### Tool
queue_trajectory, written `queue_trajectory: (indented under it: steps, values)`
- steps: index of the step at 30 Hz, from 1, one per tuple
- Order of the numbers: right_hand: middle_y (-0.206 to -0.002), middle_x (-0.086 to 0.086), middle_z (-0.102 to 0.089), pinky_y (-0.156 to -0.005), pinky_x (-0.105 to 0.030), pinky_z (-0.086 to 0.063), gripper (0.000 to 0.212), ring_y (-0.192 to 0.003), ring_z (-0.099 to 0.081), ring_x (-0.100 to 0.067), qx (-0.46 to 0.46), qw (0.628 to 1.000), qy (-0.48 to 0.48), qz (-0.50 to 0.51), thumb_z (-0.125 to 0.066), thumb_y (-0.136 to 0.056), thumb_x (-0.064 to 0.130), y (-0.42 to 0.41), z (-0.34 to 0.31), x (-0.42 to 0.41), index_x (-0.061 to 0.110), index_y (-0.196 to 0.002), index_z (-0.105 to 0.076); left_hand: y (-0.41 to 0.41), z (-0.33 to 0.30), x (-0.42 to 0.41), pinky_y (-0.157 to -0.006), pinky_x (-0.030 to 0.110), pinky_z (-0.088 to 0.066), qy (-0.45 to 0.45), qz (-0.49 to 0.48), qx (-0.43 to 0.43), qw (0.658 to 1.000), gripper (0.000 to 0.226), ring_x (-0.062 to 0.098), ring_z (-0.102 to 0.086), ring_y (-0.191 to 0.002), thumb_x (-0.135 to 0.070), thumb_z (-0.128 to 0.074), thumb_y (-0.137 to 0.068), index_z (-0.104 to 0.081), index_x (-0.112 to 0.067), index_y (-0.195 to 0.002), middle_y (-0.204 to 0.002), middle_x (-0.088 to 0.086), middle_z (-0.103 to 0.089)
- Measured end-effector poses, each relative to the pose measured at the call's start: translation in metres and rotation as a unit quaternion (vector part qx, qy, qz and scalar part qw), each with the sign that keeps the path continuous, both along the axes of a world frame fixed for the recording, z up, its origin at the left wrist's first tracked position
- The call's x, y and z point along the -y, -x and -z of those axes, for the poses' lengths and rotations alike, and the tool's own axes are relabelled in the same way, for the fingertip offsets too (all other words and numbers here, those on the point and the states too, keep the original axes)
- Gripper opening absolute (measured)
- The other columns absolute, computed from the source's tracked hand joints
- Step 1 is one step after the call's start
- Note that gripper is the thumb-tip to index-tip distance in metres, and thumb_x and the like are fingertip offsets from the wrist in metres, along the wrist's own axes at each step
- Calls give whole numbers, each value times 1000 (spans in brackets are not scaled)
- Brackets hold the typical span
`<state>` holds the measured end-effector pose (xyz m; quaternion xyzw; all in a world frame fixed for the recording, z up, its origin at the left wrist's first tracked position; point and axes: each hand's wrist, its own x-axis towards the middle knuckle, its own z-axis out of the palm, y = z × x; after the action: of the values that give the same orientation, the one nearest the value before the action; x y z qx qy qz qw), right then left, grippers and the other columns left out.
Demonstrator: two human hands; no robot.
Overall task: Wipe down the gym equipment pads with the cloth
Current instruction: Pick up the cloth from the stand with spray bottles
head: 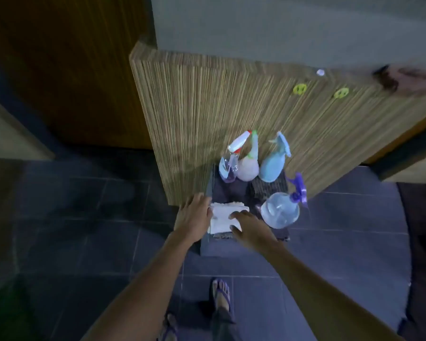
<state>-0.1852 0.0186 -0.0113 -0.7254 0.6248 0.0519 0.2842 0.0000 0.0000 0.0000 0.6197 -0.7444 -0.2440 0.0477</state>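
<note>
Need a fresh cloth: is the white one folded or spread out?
Folded: the white cloth lies as a compact stacked rectangle with layered edges, both hands on it.

Soft white cloth (225, 216), translucent plastic spray bottles (279, 211), striped wood-grain panel (207, 99)

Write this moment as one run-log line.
left hand: touches cloth edge | right hand: on white cloth | spray bottles: untouched

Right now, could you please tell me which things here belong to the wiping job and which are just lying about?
For the job:
white cloth
left hand and right hand, both on the cloth

Lying about:
four spray bottles, e.g. the purple-topped one
dark mat
wooden panel
</note>
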Motion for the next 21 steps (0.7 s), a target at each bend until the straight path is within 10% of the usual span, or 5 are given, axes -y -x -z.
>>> queue_trajectory:
  steps: [10, 21]
  values:
    - [-157, -11, -40, -113, -46, -37, 66, -144, -40, -31, 13, 931, 156, -330, -69, -88, 44, 55, 132, 55, 18, -145, -48, 10, 146, 136, -131, 36, -2, 29, 371, 177, 911, 54, 22, 4, -159, -31, -22, -111, -8, -20, -162, -171, 7, 2]
    - [-165, -10, -19, -123, -48, -22, 74, -155, -13, -27, 57, 870, 233, -431, -50, -98, 56, 56, 187, 93, 17, -157, -26, 15, 217, 199, -127, 43, -24, 229, 520, 103, 816, 52, 28, -25, -155, -33, -21, -111, -29, -14, -159, -167, 11, -25]
